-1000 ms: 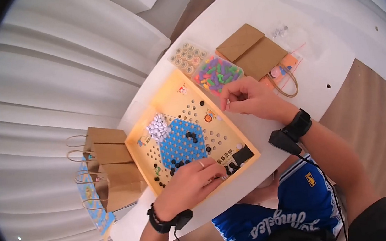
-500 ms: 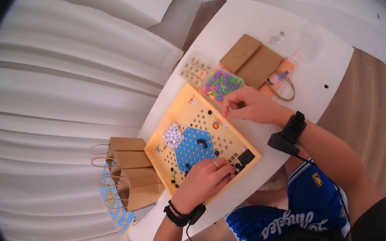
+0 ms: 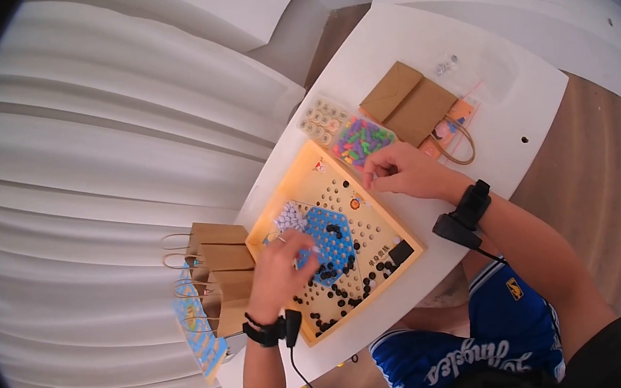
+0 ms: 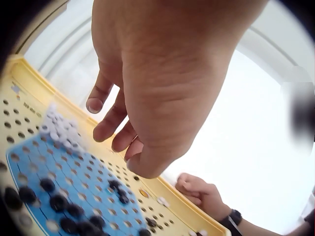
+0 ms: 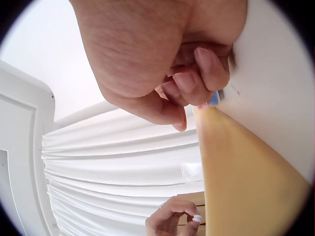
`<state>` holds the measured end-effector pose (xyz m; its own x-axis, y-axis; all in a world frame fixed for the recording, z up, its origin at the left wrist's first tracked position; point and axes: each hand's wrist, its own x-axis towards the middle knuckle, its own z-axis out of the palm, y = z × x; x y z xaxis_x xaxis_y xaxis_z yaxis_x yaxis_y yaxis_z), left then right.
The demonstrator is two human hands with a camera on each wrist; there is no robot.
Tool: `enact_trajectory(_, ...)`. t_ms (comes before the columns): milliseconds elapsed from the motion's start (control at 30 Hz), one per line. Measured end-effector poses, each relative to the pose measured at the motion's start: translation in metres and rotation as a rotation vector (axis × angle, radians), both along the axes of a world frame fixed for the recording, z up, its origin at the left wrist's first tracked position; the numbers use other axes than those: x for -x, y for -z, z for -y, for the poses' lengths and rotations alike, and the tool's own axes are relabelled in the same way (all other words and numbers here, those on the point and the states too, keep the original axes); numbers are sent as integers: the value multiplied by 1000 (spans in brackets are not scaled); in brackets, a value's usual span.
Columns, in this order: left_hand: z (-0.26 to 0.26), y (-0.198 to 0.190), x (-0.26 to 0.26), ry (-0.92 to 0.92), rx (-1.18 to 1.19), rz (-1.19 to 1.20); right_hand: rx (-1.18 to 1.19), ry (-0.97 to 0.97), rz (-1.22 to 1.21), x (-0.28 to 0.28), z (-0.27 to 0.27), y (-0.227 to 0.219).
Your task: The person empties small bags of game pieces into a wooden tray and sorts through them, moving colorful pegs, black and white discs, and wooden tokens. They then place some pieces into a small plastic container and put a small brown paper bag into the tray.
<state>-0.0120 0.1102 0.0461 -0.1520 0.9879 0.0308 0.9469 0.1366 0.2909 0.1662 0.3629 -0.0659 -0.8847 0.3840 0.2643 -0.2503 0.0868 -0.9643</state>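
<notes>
My left hand [image 3: 282,275] is over the left part of a yellow wooden game tray [image 3: 315,342], near the heap of white game pieces [image 3: 289,217]. Between its thumb and finger it pinches a small white game piece [image 5: 197,218], which shows in the right wrist view. Below it, black game pieces [image 4: 59,202] lie on the blue hexagon [image 4: 81,179] and around it. My right hand [image 3: 407,172] rests by the tray's far right side, fingers loosely curled, with nothing visible in them.
Boxes of colourful pegs [image 3: 363,139] and round wooden discs [image 3: 323,120] stand behind the tray. A flat paper bag [image 3: 408,104] lies at the back right. More paper bags [image 3: 230,262] stand on the left, beside a white curtain [image 3: 130,177].
My left hand has moved from the tray's front edge, left and away from me towards the white heap, uncovering black pieces along the front. My right hand stays beside the tray.
</notes>
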Motion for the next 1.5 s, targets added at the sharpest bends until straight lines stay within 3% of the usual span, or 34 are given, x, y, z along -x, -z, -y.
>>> enact_trajectory(33, -1, -1, 13, -1, -1, -5, -2, -5, 14, -1, 0, -1)
enact_trajectory(100, -4, 0, 38, -183, -75, -45, -6, -12, 23, 0, -1, 1)
enact_trajectory(233, -9, 3, 60, -226, -80, -37, 33, -9, 11, 2, 1, 4)
enact_trajectory(333, -8, 4, 46, -201, -59, 4, 7, -10, 26, -2, -2, -4)
enact_trajectory(433, -8, -9, -4, -69, 60, 150, -16, -24, 31, -3, -2, -1)
enact_trajectory(500, -9, -9, -31, 122, 210, 399, -15, -41, 26, -1, -1, 0)
enact_trajectory(600, -11, -1, -54, 191, 315, 430, -6, -23, 35, -2, 1, -2)
enact_trajectory(1033, -10, 23, -63, 344, 238, 96, 0, -32, 31, -2, 0, -1)
enact_trajectory(1267, -17, 20, -69, 288, 174, 168, 16, -30, 36, -1, -1, 1)
enact_trajectory(1500, -26, 31, -71, 360, 102, 158, -5, -7, 38, -3, 0, -6)
